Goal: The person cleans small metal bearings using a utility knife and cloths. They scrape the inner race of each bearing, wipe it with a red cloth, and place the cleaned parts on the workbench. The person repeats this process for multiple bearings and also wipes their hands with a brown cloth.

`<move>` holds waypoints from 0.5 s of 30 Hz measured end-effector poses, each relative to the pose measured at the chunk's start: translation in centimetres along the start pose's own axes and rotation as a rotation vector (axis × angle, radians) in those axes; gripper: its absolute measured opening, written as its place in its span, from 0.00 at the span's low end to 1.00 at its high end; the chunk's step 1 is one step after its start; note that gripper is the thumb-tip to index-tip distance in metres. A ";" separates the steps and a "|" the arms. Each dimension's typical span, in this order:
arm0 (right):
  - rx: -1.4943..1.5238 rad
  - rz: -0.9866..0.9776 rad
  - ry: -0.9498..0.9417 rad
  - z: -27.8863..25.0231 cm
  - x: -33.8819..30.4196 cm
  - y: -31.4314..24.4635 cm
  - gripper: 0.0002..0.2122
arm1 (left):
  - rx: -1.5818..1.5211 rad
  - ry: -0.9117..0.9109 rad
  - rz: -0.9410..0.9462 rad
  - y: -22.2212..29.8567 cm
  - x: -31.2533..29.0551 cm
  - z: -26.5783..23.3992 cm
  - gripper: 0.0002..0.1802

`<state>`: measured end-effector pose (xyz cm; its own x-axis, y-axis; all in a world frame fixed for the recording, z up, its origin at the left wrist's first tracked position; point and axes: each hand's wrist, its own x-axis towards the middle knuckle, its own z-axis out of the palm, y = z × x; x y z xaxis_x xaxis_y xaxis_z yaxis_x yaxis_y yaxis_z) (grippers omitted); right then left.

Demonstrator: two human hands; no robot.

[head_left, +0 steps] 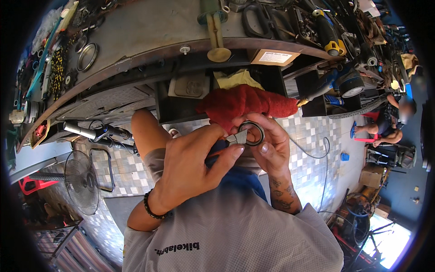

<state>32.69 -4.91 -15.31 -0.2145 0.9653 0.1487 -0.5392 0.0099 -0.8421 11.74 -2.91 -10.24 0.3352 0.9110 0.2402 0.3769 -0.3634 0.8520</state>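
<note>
Textured grey shirt (235, 226), angular metal blade (237, 138), fingers (277, 130) holding ring (261, 134) (circular)

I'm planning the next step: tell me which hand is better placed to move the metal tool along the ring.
Left, probably: the left hand grips the flat metal tool, its end at the ring, which the right hand holds.

A bicycle workshop: tools (327, 32) crowd the right end of the table (136, 25), with a suspension fork (80, 130) and tyre (362, 110) below its near edge.
</note>
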 end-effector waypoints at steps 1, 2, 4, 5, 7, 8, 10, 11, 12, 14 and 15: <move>0.023 -0.014 -0.030 0.0 0.0 0.0 0.28 | 0.004 -0.011 -0.006 -0.1 0.0 0.1 0.15; 0.047 -0.028 -0.062 -0.1 0.0 0.0 0.27 | 0.018 -0.030 -0.006 -0.2 0.0 0.1 0.15; 0.046 -0.018 -0.075 -0.1 0.1 -0.1 0.28 | 0.036 -0.072 -0.019 -0.4 0.0 -0.1 0.16; 0.047 -0.013 -0.080 -0.1 0.1 -0.1 0.28 | 0.033 -0.070 -0.014 -0.5 -0.1 -0.2 0.16; 0.039 -0.012 -0.088 0.0 0.1 -0.2 0.28 | 0.032 -0.069 -0.007 -0.5 -0.1 -0.2 0.16; 0.036 -0.013 -0.091 0.1 0.1 -0.2 0.29 | 0.019 -0.074 -0.009 -0.6 -0.1 -0.3 0.17; 0.034 -0.005 -0.089 0.2 0.0 -0.2 0.28 | 0.005 -0.093 -0.017 -0.6 0.0 -0.3 0.18; 0.040 0.007 -0.083 0.2 0.0 -0.2 0.28 | 0.000 -0.091 -0.013 -0.6 0.0 -0.3 0.18; 0.037 0.003 -0.083 0.3 0.0 -0.2 0.28 | 0.001 -0.095 -0.012 -0.6 0.0 -0.3 0.18; 0.052 0.014 -0.079 0.3 -0.1 -0.2 0.28 | -0.009 -0.097 -0.018 -0.6 -0.1 -0.3 0.18; 0.036 0.004 -0.080 0.3 -0.1 -0.2 0.28 | -0.021 -0.095 -0.026 -0.5 -0.1 -0.4 0.18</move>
<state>32.55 -5.07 -14.96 -0.2806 0.9412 0.1879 -0.5670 -0.0046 -0.8237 11.16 -2.74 -10.56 0.4063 0.8970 0.1740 0.3687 -0.3351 0.8670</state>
